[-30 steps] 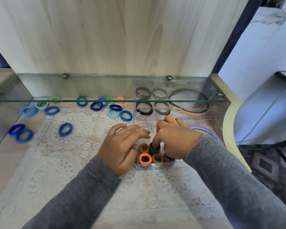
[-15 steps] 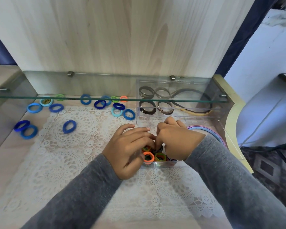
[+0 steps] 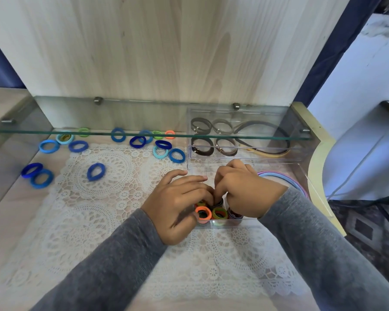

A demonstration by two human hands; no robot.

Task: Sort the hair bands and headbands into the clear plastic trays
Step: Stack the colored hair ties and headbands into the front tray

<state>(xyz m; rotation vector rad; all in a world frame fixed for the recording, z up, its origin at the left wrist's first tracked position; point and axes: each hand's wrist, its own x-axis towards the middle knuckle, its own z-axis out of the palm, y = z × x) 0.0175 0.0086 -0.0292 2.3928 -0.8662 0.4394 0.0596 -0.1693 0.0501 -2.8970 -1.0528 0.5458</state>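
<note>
Nearest us, two grey sleeves (image 3: 112,261) are reaching in from the bottom of the frame to the near clear tray (image 3: 234,222) at lower centre. The left hand (image 3: 177,205) is bending its fingers down among the upright hair bands; we cannot tell whether it is gripping one. The right hand (image 3: 243,191) is curling tight, with index and thumb tips closing on a dark band (image 3: 218,202). An orange band (image 3: 203,213) and an olive band (image 3: 219,213) are standing just in front.

We are judging this step as seating the dark band on edge in a packed row. To do it well, we are wanting the left fingers bracing the neighbours while the right presses straight down, so nothing springs out.

Pastel headbands (image 3: 285,178) are lying just behind the right wrist; we cannot tell whether they share that tray. Loose blue bands (image 3: 96,171) are waiting on the lace cloth (image 3: 88,221), which is covering the pale tabletop (image 3: 0,232), with more towards the upper left. Further back, the far clear tray (image 3: 211,157) is holding brown bands (image 3: 202,147) and a dark headband (image 3: 267,151) under a glass shelf (image 3: 121,134). Behind stands a wood panel (image 3: 166,52). On the right we are seeing a white wall (image 3: 357,86) and a patterned floor (image 3: 368,232).
</note>
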